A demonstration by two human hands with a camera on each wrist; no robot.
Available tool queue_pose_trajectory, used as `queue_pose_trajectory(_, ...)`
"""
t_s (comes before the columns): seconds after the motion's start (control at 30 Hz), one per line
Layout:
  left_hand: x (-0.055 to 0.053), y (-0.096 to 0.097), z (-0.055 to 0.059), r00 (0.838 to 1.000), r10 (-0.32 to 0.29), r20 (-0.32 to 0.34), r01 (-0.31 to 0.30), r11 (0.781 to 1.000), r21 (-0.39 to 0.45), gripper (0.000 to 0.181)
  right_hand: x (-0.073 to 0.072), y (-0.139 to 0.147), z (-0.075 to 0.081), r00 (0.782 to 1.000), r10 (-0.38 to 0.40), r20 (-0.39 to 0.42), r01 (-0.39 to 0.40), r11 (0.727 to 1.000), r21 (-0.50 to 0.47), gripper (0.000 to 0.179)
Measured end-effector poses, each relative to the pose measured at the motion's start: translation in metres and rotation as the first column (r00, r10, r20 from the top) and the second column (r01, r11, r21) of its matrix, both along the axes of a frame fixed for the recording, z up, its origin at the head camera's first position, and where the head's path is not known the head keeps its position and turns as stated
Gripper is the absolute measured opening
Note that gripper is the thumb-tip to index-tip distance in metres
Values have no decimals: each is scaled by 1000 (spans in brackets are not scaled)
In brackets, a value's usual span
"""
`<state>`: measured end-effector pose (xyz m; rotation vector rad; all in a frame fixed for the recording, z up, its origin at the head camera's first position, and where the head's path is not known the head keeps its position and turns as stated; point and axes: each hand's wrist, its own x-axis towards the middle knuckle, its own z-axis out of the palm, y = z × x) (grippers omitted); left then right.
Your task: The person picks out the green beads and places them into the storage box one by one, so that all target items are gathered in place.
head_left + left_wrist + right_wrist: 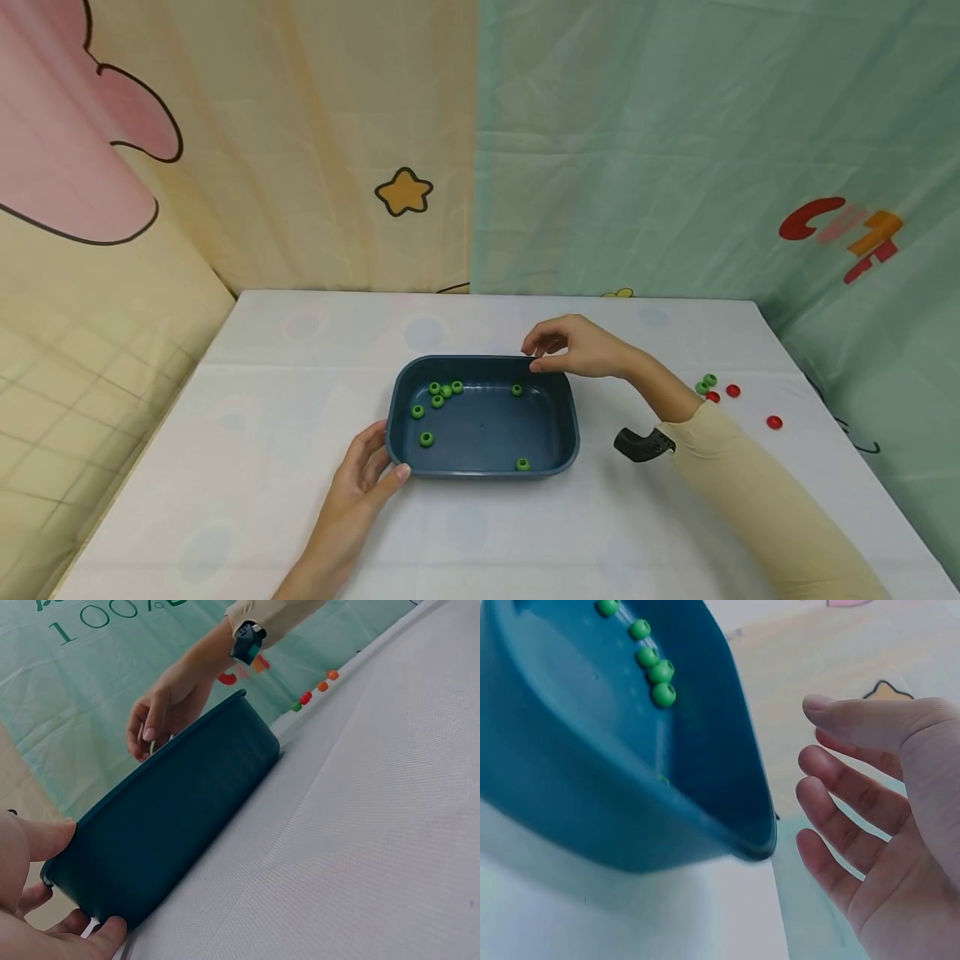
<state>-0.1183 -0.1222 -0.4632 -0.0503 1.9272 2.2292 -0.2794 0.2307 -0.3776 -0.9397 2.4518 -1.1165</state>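
Observation:
A dark blue rectangular tray [487, 429] sits on the white table, with several green beads [427, 439] scattered on its bottom. My left hand [360, 487] grips its left front corner; in the left wrist view the thumb [49, 838] lies at the rim and fingers reach the lower side. Past the tray's back right corner hovers my right hand [581, 348], fingers loosely bent. The right wrist view shows that hand [885, 810] apart from the tray wall [727, 735], with nothing between thumb and fingers. The beads' holes show in places.
Right of the tray, several loose beads lie on the table: green beads [705, 385] and red beads [733, 390], partly beside my right forearm. A black device [643, 445] is on the right wrist. Patterned curtains [637, 167] hang behind the white table [247, 500].

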Motion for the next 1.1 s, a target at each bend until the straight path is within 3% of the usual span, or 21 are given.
queue_pose_trajectory(0.73, 1, 0, 2, 1000, -7, 11, 7, 1000, -3, 69, 18, 68, -6, 985, -171, -28, 171, 985, 0, 19)
queue_pose_trajectory(1.1, 1, 0, 3, 1000, -9, 11, 10, 1000, -12, 69, 22, 103, -6, 963, -269, 18, 269, 963, 27, 26)
